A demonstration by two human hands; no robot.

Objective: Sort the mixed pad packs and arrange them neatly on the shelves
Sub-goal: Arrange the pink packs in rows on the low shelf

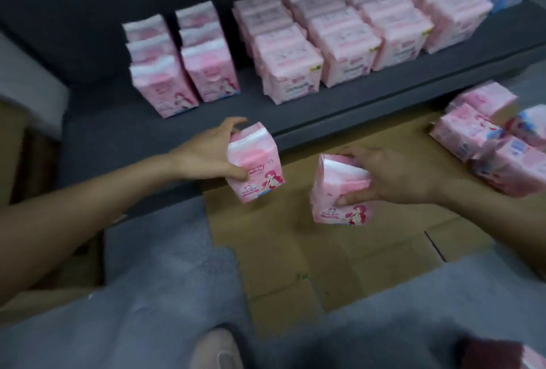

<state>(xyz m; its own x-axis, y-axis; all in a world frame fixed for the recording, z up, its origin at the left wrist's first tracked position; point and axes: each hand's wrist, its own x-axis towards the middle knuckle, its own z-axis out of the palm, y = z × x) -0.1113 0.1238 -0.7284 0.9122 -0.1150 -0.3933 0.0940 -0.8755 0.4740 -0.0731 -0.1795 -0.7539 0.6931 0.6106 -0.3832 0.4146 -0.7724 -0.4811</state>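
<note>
Now left hand (206,153) grips one pink pack (255,163), right hand (393,178) grips another pack (339,191), both w/ curled fingers.

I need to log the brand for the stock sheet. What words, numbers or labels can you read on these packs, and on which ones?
None can be read.
Pack in the left hand: printed lines and a small logo beside a cartoon figure, too blurred.
Pack in the right hand: the same, blurred.
Shelf packs: front labels smeared.
Loose pile: unreadable.
</note>
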